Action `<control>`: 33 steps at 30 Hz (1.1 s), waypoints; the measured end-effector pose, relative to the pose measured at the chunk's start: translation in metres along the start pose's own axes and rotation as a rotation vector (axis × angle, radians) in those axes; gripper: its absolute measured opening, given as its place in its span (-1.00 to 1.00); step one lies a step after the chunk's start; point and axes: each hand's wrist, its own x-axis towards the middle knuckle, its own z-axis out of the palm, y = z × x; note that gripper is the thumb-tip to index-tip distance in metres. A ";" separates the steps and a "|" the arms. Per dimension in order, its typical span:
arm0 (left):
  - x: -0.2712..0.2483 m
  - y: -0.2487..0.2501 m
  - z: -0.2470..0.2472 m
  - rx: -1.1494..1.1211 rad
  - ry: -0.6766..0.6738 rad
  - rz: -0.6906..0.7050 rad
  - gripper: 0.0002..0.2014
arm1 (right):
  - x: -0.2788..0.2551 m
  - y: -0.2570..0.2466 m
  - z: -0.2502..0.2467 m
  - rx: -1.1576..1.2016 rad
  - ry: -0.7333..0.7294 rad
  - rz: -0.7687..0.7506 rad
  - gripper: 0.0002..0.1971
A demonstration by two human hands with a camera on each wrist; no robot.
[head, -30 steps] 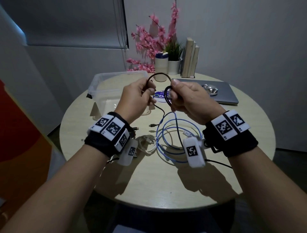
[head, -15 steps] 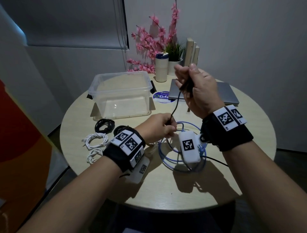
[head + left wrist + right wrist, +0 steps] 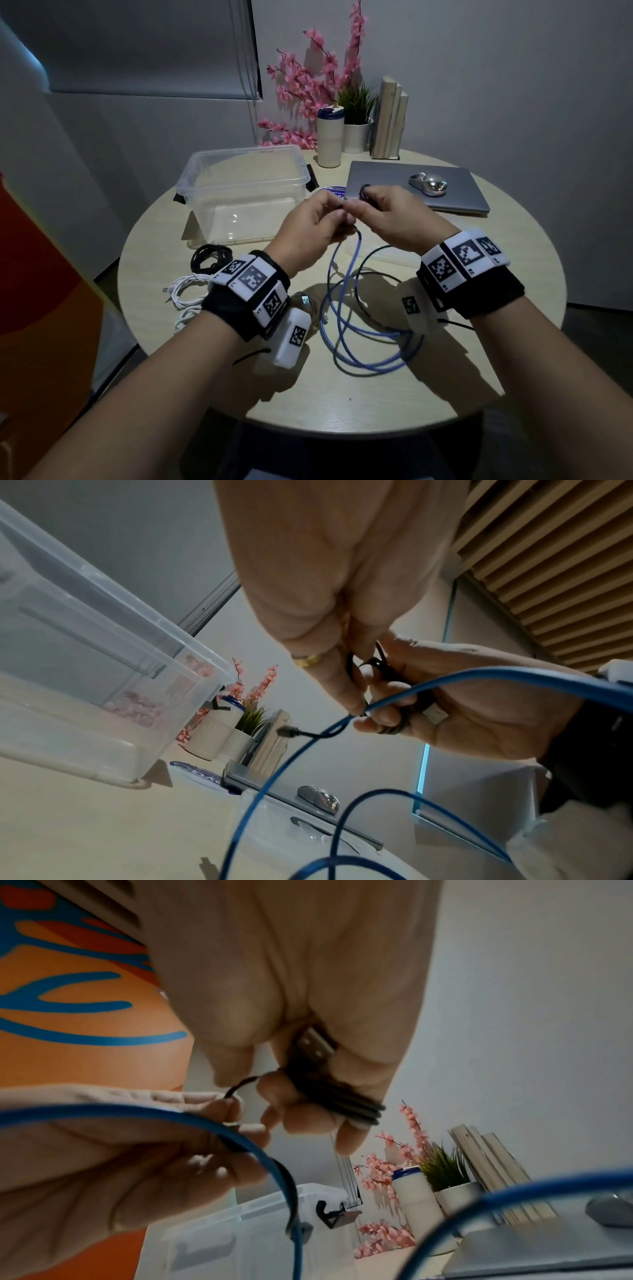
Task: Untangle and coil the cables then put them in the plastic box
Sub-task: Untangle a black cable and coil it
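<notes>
Head view: round wooden table [image 3: 445, 394], grey walls [image 3: 513, 85].

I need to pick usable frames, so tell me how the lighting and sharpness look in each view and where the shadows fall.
Head view: dim room, the left hand slightly motion-blurred, both arms casting soft shadows on the table toward the camera, edges bowed by the wide lens. Left wrist view: brighter, the blue cable soft. Right wrist view: the right hand close and soft, the coiled black cable fairly clear.

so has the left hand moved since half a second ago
Yes. The left hand has risen from low over the blue cable loops to meet the right hand near the clear plastic box, pinching the thin black cable.
</notes>
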 end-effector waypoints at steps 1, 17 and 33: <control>0.002 0.001 -0.001 0.014 0.027 0.014 -0.81 | 0.000 -0.001 0.000 -0.019 0.000 -0.011 -0.65; -0.021 -0.001 -0.005 0.431 0.173 -0.013 -0.76 | 0.014 0.010 0.002 0.216 0.333 0.079 -0.62; -0.005 -0.011 -0.008 0.151 0.237 -0.210 -0.75 | 0.001 -0.009 -0.004 0.546 0.109 -0.060 -0.63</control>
